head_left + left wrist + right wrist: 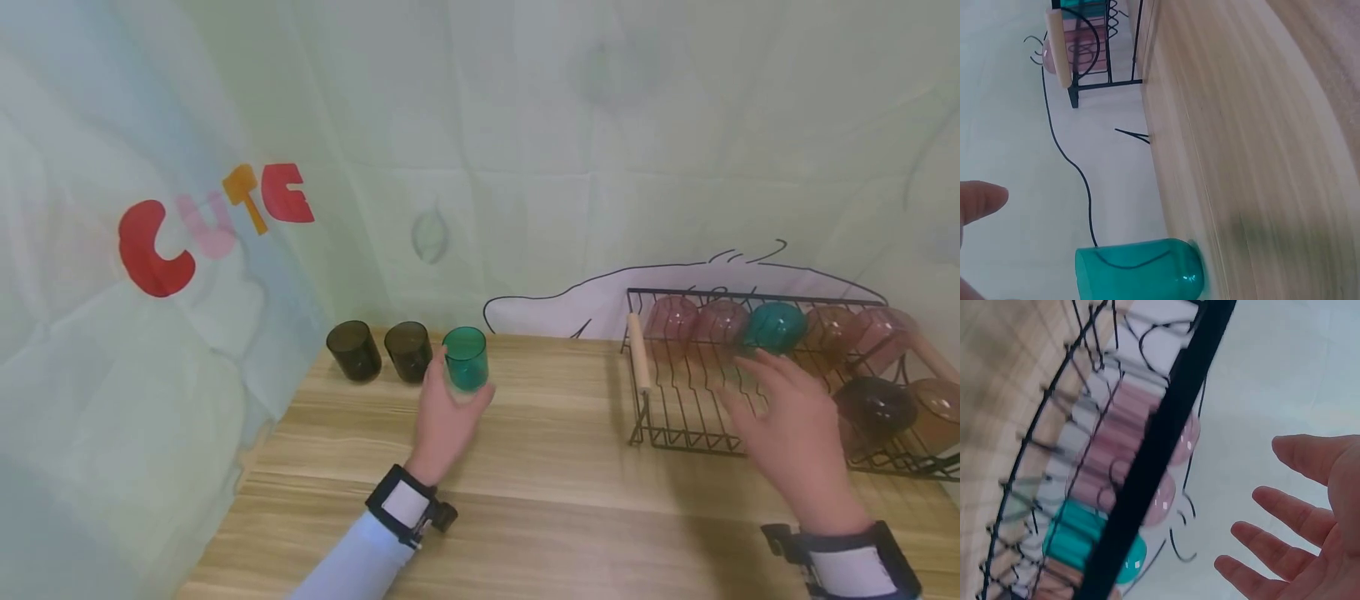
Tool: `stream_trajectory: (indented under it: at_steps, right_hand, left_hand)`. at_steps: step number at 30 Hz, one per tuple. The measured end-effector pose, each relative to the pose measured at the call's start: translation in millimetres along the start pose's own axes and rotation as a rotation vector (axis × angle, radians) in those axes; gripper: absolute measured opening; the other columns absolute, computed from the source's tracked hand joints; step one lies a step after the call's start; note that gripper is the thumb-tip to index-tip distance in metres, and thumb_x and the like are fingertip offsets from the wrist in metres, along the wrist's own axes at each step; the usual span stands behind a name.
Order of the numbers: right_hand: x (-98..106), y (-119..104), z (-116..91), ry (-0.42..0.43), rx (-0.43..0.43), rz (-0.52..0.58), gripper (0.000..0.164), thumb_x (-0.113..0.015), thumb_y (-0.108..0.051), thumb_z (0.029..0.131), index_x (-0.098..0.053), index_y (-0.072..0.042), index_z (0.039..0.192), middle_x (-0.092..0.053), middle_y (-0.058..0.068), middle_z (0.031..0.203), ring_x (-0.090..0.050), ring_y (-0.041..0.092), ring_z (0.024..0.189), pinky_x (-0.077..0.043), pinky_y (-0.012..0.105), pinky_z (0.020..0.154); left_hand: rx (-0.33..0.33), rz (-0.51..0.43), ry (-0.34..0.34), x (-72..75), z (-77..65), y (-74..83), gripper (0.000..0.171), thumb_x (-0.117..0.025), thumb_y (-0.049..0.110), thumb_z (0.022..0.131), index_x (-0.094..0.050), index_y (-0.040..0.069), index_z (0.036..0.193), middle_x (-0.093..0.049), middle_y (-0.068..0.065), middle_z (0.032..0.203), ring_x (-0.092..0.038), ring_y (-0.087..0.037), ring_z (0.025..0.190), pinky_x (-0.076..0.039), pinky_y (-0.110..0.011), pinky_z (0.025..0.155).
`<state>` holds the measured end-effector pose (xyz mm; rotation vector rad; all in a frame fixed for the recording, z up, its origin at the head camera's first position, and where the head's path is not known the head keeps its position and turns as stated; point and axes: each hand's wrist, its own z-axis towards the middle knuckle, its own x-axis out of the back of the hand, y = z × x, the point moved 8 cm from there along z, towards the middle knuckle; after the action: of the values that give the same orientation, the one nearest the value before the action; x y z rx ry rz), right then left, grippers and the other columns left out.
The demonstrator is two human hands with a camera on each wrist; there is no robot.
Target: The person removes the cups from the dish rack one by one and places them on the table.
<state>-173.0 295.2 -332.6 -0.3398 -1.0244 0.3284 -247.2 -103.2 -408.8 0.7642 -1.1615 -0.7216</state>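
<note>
A teal green glass cup point(467, 360) stands upright on the wooden table near the back wall. Beside it is my left hand point(444, 421), thumb and fingers spread around its near side; the left wrist view shows the thumb point(982, 200) apart from the cup. To its left stand two dark glass cups, the nearer one point(409, 354) and the outer one point(354, 352). My right hand point(795, 417) hovers over the front of the wire rack point(682, 437), fingers spread and holding nothing. A teal cup point(776, 327) lies upside down in the rack's back row.
Pink cups point(672, 318) and an amber cup point(828, 327) share the back row, bottoms up. In front at the right sit a dark cup point(876, 410) and another amber cup point(937, 408). The rack has a wooden handle point(639, 354). A printed cloth point(525, 167) hangs behind.
</note>
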Motion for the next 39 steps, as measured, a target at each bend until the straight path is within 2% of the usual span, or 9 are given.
stream_trajectory:
  at_steps: [5, 9, 12, 16, 20, 27, 31, 39]
  right_hand:
    - [16.3, 17.5, 5.4, 0.029, -0.049, -0.090, 0.050, -0.067, -0.035, 0.085, -0.060, 0.000, 0.119, -0.048, 0.028, 0.133, -0.035, 0.051, 0.127, -0.017, 0.073, 0.101]
    - [20.5, 40.3, 7.0, -0.024, -0.144, -0.193, 0.055, -0.064, -0.041, 0.086, -0.056, 0.000, 0.121, -0.042, 0.032, 0.136, -0.025, 0.055, 0.131, -0.011, 0.075, 0.100]
    - [19.6, 57.6, 5.5, -0.070, -0.206, -0.233, 0.063, -0.062, -0.048, 0.085, -0.053, 0.000, 0.126, -0.036, 0.034, 0.139, -0.017, 0.057, 0.133, -0.007, 0.077, 0.099]
    - [17.4, 74.8, 2.3, -0.111, -0.265, -0.264, 0.076, -0.058, -0.059, 0.083, -0.048, -0.001, 0.131, -0.034, 0.036, 0.136, -0.018, 0.059, 0.129, -0.011, 0.078, 0.096]
    - [16.9, 83.3, -0.7, -0.125, -0.285, -0.284, 0.080, -0.057, -0.062, 0.082, -0.045, -0.002, 0.134, -0.034, 0.037, 0.134, -0.021, 0.061, 0.124, -0.017, 0.076, 0.094]
    - [14.5, 90.7, -5.4, -0.173, -0.332, -0.309, 0.073, -0.061, -0.049, 0.085, -0.043, 0.002, 0.134, -0.029, 0.037, 0.138, -0.019, 0.062, 0.126, -0.024, 0.078, 0.089]
    - [13.0, 92.9, -7.8, -0.187, -0.336, -0.315, 0.072, -0.059, -0.049, 0.086, -0.044, 0.004, 0.133, -0.028, 0.037, 0.140, -0.017, 0.063, 0.127, -0.026, 0.078, 0.087]
    - [17.2, 103.3, -6.5, -0.156, -0.367, -0.323, 0.065, -0.063, -0.034, 0.083, -0.044, 0.003, 0.132, -0.029, 0.036, 0.140, -0.019, 0.061, 0.127, -0.028, 0.078, 0.085]
  left_hand:
    - [-0.042, 0.052, -0.041, -10.7, -9.4, 3.1, 0.083, -0.070, 0.043, 0.080, -0.027, 0.016, 0.146, -0.026, -0.010, 0.153, -0.027, -0.028, 0.140, -0.029, -0.050, 0.112]
    - [-0.068, 0.095, -0.076, -18.3, -15.2, 3.4, 0.082, -0.071, 0.041, 0.080, -0.030, 0.014, 0.145, -0.024, -0.012, 0.154, -0.026, -0.029, 0.141, -0.029, -0.050, 0.112]
    - [-0.060, 0.125, -0.110, -22.9, -18.5, 1.4, 0.082, -0.070, 0.043, 0.080, -0.030, 0.014, 0.145, -0.023, -0.012, 0.154, -0.025, -0.031, 0.141, -0.028, -0.051, 0.112]
    - [-0.053, 0.146, -0.150, -28.8, -21.8, -1.4, 0.081, -0.068, 0.047, 0.081, -0.030, 0.015, 0.145, -0.023, -0.012, 0.154, -0.023, -0.031, 0.142, -0.026, -0.053, 0.112]
    - [-0.055, 0.158, -0.173, -33.5, -25.3, -2.0, 0.081, -0.068, 0.045, 0.081, -0.031, 0.013, 0.145, -0.023, -0.014, 0.154, -0.022, -0.033, 0.142, -0.026, -0.055, 0.112]
    - [-0.042, 0.204, -0.194, -38.1, -29.7, -2.9, 0.082, -0.067, 0.048, 0.081, -0.031, 0.014, 0.145, -0.022, -0.016, 0.154, -0.023, -0.035, 0.141, -0.029, -0.055, 0.110]
    - [-0.036, 0.216, -0.205, -39.0, -30.9, -3.0, 0.082, -0.065, 0.052, 0.081, -0.031, 0.015, 0.145, -0.021, -0.015, 0.154, -0.022, -0.035, 0.141, -0.029, -0.056, 0.109]
    - [-0.044, 0.224, -0.210, -39.1, -32.6, -2.9, 0.082, -0.065, 0.054, 0.080, -0.032, 0.014, 0.145, -0.022, -0.016, 0.154, -0.023, -0.035, 0.141, -0.030, -0.056, 0.109]
